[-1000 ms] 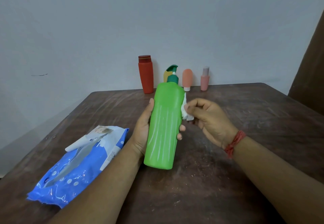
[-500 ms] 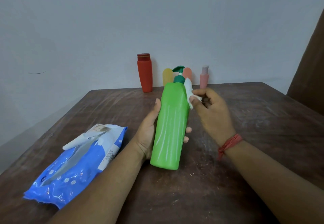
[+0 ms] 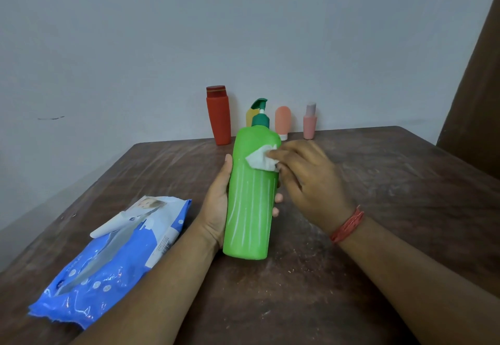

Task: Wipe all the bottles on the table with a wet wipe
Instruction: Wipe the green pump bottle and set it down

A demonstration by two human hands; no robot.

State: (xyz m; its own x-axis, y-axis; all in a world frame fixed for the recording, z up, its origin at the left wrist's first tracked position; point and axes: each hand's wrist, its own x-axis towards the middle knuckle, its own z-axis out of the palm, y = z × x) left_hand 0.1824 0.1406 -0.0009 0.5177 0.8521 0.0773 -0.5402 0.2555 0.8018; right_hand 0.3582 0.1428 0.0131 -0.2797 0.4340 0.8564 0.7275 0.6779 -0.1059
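Green bottle (image 3: 250,196) gripped upright in my left hand (image 3: 216,204); right hand (image 3: 305,179) pinches wet wipe (image 3: 261,159) against its shoulder.

Left hand (image 3: 216,206) grips the green pump bottle (image 3: 250,196) around its middle, bottle upright, base at or just above the table (image 3: 378,182). Right hand (image 3: 305,179) presses a white wet wipe (image 3: 261,159) against the bottle's upper front. Blue wipes pack (image 3: 108,258) lies on the table to the left, flap open. Along the far edge by the wall: red bottle (image 3: 218,115), yellow bottle (image 3: 250,117) mostly hidden behind the pump, peach tube (image 3: 283,121), probably cap-down, pink bottle (image 3: 309,123). Red thread band (image 3: 347,225) on right wrist.
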